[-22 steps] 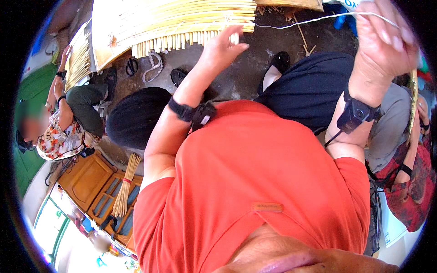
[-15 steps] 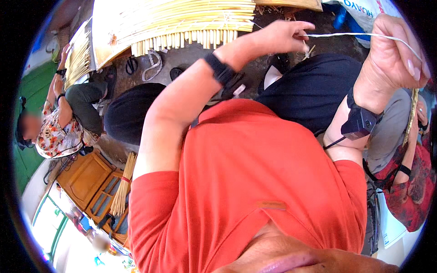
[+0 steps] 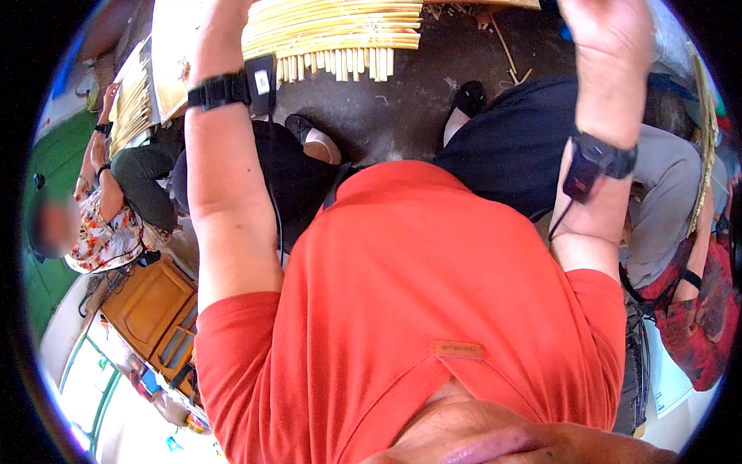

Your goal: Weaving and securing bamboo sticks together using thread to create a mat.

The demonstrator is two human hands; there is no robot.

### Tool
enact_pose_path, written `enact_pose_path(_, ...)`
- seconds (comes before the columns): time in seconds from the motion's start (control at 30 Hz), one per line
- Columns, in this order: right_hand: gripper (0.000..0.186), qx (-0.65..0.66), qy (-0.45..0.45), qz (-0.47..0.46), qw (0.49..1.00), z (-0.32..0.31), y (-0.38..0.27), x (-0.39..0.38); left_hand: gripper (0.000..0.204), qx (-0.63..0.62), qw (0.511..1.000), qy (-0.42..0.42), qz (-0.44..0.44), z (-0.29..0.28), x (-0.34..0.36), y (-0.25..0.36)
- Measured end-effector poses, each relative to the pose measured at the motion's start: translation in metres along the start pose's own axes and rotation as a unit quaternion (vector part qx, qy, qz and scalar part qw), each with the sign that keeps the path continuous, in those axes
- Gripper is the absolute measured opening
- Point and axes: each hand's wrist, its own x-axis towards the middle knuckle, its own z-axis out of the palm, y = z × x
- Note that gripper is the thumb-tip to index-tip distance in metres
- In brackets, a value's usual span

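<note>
Both my arms stretch away to the far edge of the view. My left hand is cut off at the top edge, at the left part of a mat of pale yellow sticks tied with thin cord; its fingers are out of view. Farther right, my right hand is raised, and the same edge cuts off its fingers. Whether either hand holds anything is hidden. Uneven stick ends jut from the near side of the mat.
At the far left a person in a flowered top reaches to another bunch of sticks. On the right sits a person in a red patterned top, beside a long strip of sticks. Wooden furniture stands at the lower left.
My left hand has moved left and away, to the mat's left part. My right hand has moved away and slightly left. The white cord stretched between them is no longer in view.
</note>
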Motion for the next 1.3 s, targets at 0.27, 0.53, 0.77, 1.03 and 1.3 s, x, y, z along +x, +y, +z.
enact_pose_path(0.27,0.010,-0.300,-0.061,0.198,0.931,0.024,0.071,0.010,0.045,0.259,0.907,-0.260,-0.207,0.019,-0.123,-0.087)
enact_pose_path(0.53,0.017,-0.612,-0.255,0.138,0.736,0.032,0.118,-0.003,0.056,-0.478,0.829,-0.047,-0.287,0.097,-0.151,-0.174)
enact_pose_path(0.77,0.015,-0.745,-0.366,0.200,0.521,-0.001,0.165,-0.010,0.046,-0.577,0.795,-0.013,-0.186,0.122,-0.143,-0.202)
enact_pose_path(1.03,0.020,-0.734,-0.404,0.170,0.519,-0.024,0.179,-0.009,0.027,-0.470,0.851,-0.040,-0.230,0.135,-0.148,-0.186)
enact_pose_path(1.3,0.022,-0.709,-0.423,0.184,0.534,-0.007,0.167,0.005,0.020,-0.471,0.847,-0.041,-0.244,0.135,-0.144,-0.186)
